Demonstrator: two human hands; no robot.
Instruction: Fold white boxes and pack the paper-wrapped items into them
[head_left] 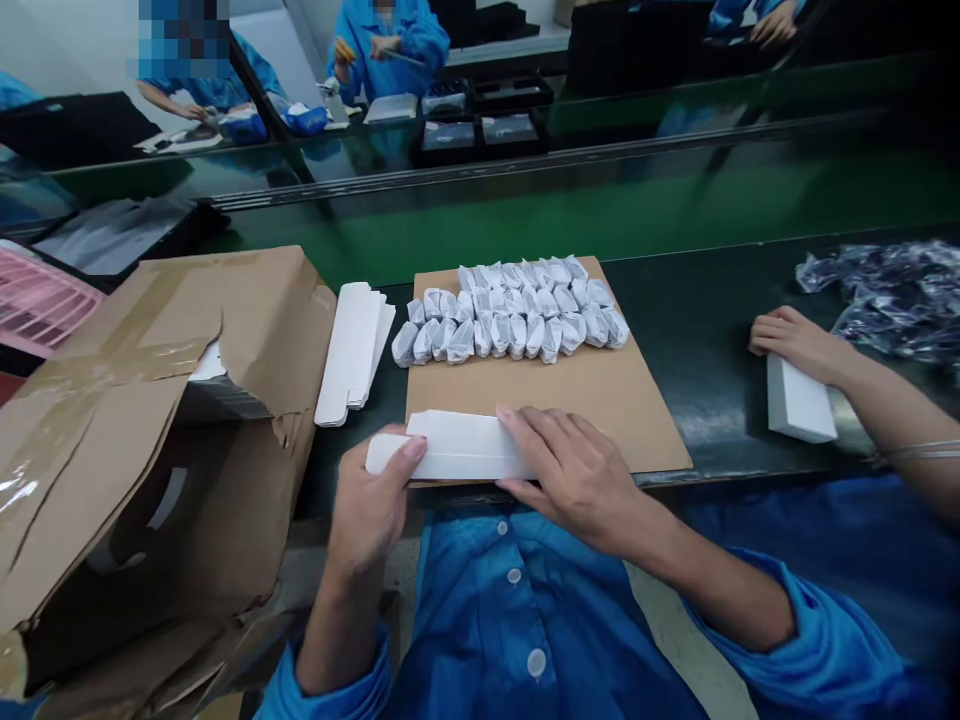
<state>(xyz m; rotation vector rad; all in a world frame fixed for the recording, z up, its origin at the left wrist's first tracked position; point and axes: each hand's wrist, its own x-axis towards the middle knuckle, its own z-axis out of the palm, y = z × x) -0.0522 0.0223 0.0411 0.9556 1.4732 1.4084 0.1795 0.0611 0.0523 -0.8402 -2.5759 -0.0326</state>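
Note:
A white folding carton point(469, 447) lies level between my two hands, just above the near edge of a brown cardboard sheet point(555, 400). Its left end, with a flap showing, is pinched between the thumb and fingers of my left hand point(375, 500). Over the right end closes my right hand point(577, 470), thumb below and fingers on top. Rows of small items wrapped in white film point(517, 310) rest on the sheet's far half. Left of the sheet lies a stack of flat white cartons point(351, 350).
A torn open cardboard box point(255, 340) stands at left. On the right a co-worker's hand point(802, 345) rests on a white box point(799, 400), near a heap of clear-bagged dark items point(900, 300). Behind the green conveyor line point(450, 220), other people in blue work among black trays point(480, 135).

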